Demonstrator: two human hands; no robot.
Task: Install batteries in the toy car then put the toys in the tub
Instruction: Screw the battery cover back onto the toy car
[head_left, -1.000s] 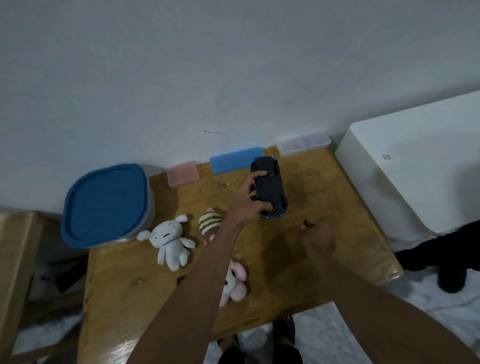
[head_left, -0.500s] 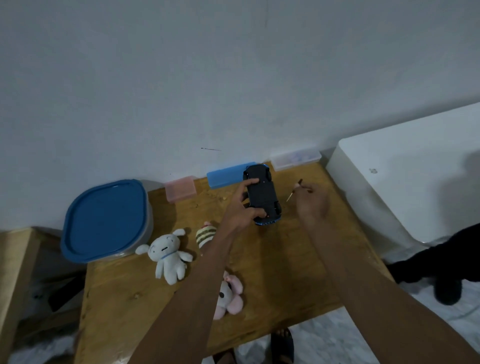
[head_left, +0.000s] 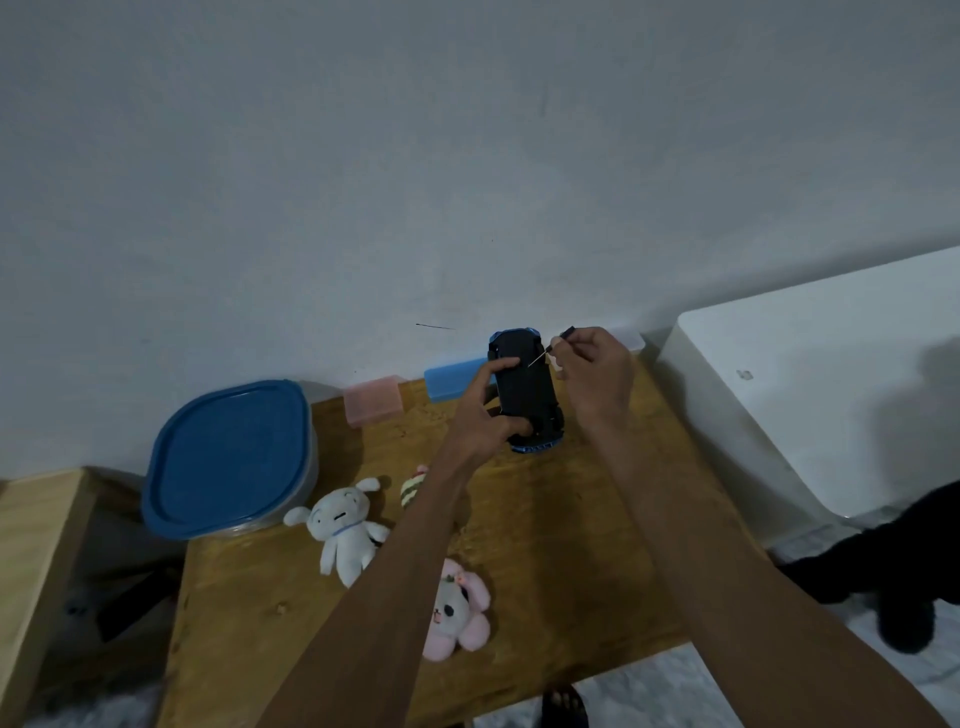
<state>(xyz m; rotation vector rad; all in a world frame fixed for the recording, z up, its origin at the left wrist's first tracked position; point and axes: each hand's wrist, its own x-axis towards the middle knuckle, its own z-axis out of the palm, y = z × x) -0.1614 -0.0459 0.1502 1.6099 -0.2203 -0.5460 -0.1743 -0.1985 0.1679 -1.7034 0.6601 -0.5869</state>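
At left of frame our tub (head_left: 228, 457) sits lidded, contents hidden. Upper centre, our left hand (head_left: 485, 415) clasps the upturned toy car (head_left: 527, 395); our right hand (head_left: 592, 374) pinches a small screwdriver (head_left: 550, 351).

— Open desk (head_left: 597, 545) right of centre?
— Bare. Blocked left by lidded tub (head_left: 228, 457), white plush (head_left: 345, 530), pink plush (head_left: 457, 613); boxes along rear wall.

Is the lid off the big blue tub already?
No, the blue lid sits flat on top of the tub, covering it, at the table's left edge.
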